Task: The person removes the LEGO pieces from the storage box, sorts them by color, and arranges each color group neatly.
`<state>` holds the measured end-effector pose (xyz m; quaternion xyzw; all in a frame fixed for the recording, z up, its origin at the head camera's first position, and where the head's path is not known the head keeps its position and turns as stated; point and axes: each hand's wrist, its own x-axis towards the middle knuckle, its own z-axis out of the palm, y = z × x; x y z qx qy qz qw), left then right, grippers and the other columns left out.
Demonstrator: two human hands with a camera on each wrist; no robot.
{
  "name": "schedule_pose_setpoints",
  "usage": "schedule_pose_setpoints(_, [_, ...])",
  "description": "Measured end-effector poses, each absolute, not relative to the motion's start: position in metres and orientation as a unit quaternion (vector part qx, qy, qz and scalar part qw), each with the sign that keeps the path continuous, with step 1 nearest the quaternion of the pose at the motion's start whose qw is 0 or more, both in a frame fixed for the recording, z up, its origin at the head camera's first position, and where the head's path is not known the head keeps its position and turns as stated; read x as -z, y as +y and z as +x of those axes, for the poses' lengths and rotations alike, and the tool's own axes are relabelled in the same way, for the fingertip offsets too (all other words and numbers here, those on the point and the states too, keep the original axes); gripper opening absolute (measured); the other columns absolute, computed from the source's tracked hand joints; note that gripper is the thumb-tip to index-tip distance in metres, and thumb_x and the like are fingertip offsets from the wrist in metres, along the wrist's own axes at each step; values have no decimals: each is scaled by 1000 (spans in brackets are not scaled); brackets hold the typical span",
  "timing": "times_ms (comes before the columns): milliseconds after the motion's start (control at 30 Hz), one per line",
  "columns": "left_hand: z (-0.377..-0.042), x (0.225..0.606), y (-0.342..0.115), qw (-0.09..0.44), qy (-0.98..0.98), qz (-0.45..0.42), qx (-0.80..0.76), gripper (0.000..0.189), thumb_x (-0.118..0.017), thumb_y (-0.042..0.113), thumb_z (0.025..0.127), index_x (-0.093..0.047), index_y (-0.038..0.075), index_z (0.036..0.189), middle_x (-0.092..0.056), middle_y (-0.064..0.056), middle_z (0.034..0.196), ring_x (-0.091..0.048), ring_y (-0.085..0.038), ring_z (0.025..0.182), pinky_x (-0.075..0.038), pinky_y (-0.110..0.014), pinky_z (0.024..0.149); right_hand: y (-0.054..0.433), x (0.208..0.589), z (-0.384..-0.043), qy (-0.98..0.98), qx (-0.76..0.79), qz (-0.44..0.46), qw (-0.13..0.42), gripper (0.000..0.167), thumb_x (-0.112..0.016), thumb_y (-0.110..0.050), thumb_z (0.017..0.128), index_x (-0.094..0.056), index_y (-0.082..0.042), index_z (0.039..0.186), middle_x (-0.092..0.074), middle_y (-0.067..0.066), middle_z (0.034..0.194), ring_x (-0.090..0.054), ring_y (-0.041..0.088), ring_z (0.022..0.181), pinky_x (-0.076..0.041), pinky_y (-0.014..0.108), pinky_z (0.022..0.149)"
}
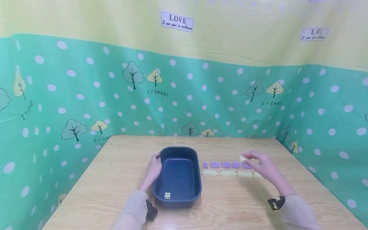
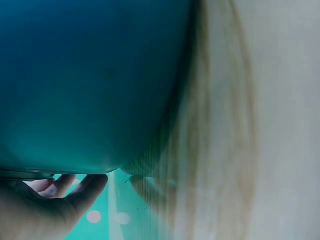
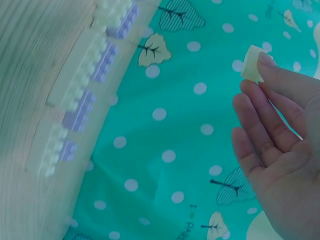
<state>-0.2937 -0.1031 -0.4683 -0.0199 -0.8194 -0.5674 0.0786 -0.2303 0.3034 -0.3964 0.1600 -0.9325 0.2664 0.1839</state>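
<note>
A deep blue plastic bin [image 1: 178,203] stands on the wooden table. My left hand [image 1: 154,166] holds its left wall near the far corner; in the left wrist view the thumb [image 2: 90,192] lies along the outside of the bin. Inside, at the near left corner, lies one small cream building brick [image 1: 167,195]. My right hand [image 1: 263,164] pinches another small cream brick [image 3: 252,63] between thumb and fingertips, raised above the rows of bricks. Below it runs a row of purple bricks [image 1: 226,165], partly hidden by the hand at its right end.
Nearer than the purple row lies a row of larger cream bricks [image 1: 228,173], right of the bin. The wooden table [image 1: 230,207] meets a green dotted curtain [image 1: 161,121] at its back and sides. Each wrist wears a dark band.
</note>
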Motion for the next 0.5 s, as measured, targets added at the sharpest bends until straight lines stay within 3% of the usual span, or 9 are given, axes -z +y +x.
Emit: schedule_pose_setpoints(500, [-294, 468, -103, 79, -818, -22, 569, 41, -28, 8, 99, -32, -10, 136, -41, -32, 137, -39, -45, 129, -33, -54, 109, 340, 399, -230, -939, -241, 131, 208, 29, -67, -11, 85, -65, 0, 111, -69, 18, 104, -61, 37, 97, -51, 55, 85])
